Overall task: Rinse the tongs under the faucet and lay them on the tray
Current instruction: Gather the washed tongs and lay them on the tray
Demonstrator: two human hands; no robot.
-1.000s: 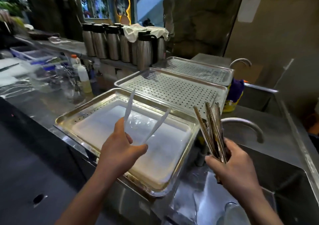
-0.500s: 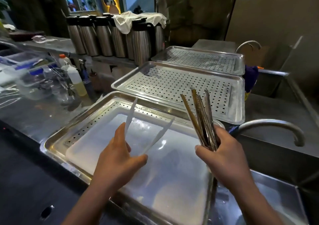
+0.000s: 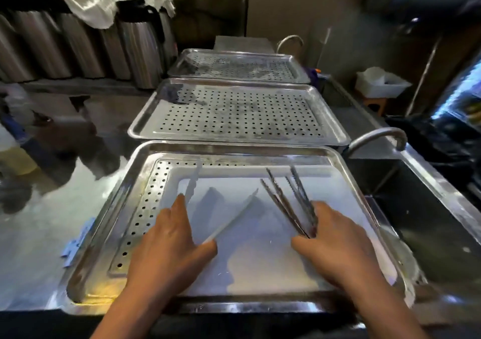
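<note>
The near steel tray carries a white liner sheet. My left hand holds white plastic tongs, spread wide and low over the liner. My right hand grips a bundle of metal tongs by their hinge ends, with the serrated tips fanned out toward the tray's far side, close to the liner. Both hands are over the tray. The curved faucet stands at the tray's far right corner, above the dark sink.
Two perforated steel trays lie in a row behind the near one. Steel thermos jugs with a white cloth line the back left. A wet steel counter spreads to the left.
Both hands have dropped from above the tray to just over its liner, lowering both sets of tongs. The view has moved over the tray and tilted down.
</note>
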